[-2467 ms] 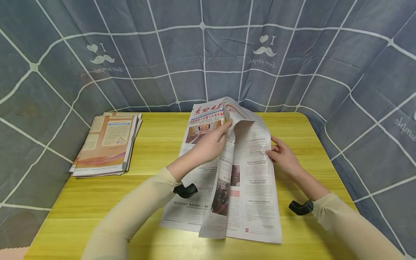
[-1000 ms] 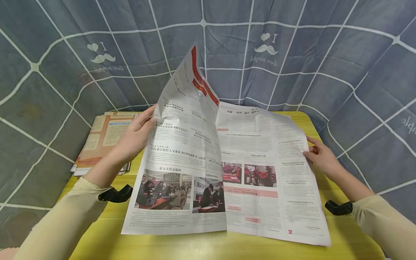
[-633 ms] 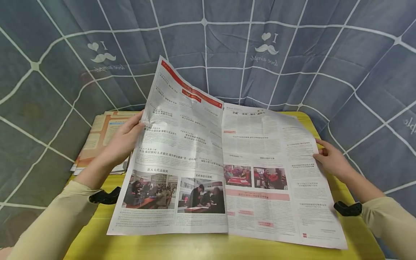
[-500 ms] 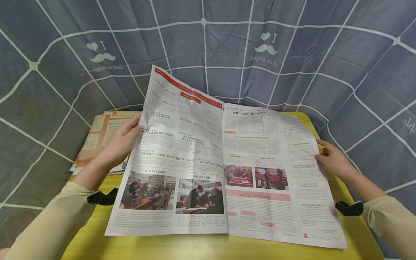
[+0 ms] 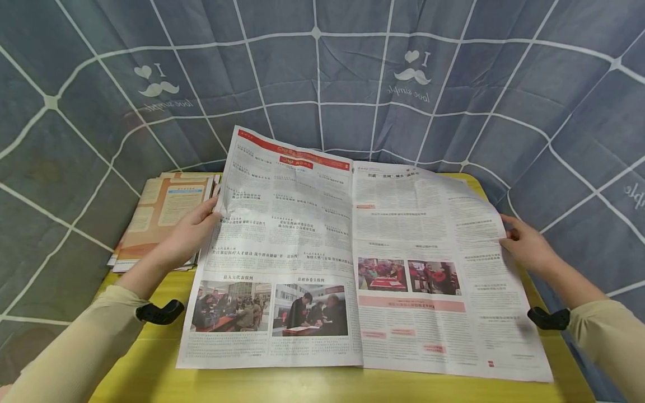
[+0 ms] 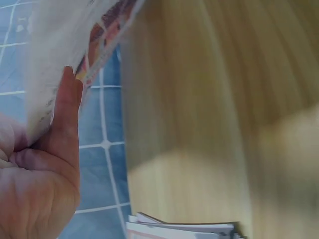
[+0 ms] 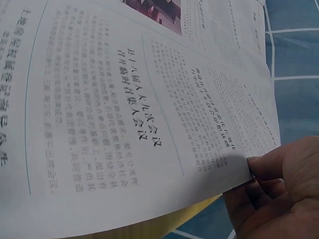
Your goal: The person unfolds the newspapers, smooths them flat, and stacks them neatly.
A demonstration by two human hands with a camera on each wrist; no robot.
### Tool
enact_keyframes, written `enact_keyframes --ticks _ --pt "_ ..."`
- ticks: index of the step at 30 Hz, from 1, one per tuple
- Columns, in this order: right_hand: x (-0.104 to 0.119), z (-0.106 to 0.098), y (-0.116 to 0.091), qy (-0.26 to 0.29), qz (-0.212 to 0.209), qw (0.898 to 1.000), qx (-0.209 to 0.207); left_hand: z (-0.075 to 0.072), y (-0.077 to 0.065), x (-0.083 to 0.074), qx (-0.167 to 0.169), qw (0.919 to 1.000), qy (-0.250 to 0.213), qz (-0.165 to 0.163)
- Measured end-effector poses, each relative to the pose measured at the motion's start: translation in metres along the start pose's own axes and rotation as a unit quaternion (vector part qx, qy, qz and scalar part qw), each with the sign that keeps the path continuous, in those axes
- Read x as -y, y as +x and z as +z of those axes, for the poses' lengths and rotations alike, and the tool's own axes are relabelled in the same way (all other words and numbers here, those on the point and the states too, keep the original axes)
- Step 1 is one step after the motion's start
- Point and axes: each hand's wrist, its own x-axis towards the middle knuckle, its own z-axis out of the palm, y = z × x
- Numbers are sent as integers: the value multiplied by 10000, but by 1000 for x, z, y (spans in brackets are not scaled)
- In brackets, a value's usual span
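A newspaper (image 5: 287,235) lies spread open across the middle of the head view, its left page raised and tilted, its right page lower. My left hand (image 5: 194,226) pinches the left page's outer edge; in the left wrist view the left hand (image 6: 45,164) has the thumb on one side and fingers behind the sheet. The right page's outer edge is pinched by my right hand (image 5: 529,246). The right wrist view shows that hand (image 7: 279,189) with its thumb on the printed face and curled fingers beneath the paper.
A stack of folded papers (image 5: 173,207) with an orange cover sits at the table's back left, partly behind the left hand. The yellow wood-grain table (image 5: 282,386) shows along the front. A grey checked cloth (image 5: 342,73) hangs around the back and sides.
The newspaper has gone from folded to spread wide as my hands moved apart. Over the last half second the left page's top has come down, and the right hand has shifted slightly right.
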Motion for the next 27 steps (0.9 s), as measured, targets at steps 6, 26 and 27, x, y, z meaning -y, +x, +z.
enact_keyframes --ticks 6,26,27 --pt "-4 -4 1 -17 65 10000 45 3 2 13 198 9997 -59 -143" --pt "1 -8 3 -355 350 9987 39 -8 24 52 275 9979 100 -586" --pt "1 -7 3 -343 366 9987 22 -9 25 54 286 9977 151 -593"
